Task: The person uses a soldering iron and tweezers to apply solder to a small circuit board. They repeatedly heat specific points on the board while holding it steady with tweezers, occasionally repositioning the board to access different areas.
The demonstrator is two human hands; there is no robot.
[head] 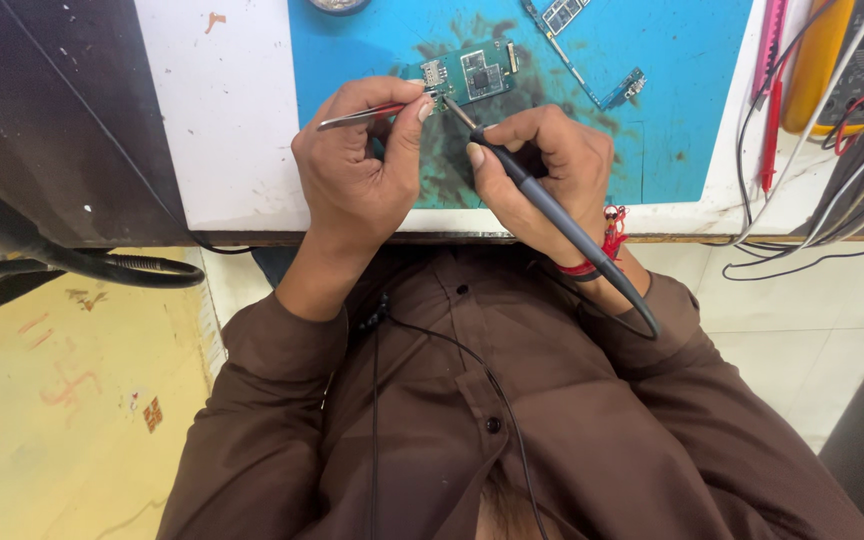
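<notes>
Fingers of the left hand (357, 170) are closed around a pair of tweezers (367, 115), whose tips are held at the left corner of a small green circuit board (472, 75). Fingers of the right hand (542, 165) are wrapped around a grey soldering iron (552, 205), gripped like a pen, and its metal tip is set against the same corner of the board, just beside the tweezer tips.

No packages, labels or signs can be made out on the worktop (222, 110). The circuit board is laid flat on a blue mat (672, 70) near the far edge of the white worktop, on a dark, stained patch of the mat. Silver shields and a small card slot are seen on the board's face.

A narrow strip of board (552, 30) and a small blue board piece (624, 88) are laid on the mat to the right, apart from the hands. A red thread (607, 245) is worn on the right wrist. Red and white cables (822, 130) are draped over the worktop's right edge, beside a yellow tool (812, 60).
</notes>
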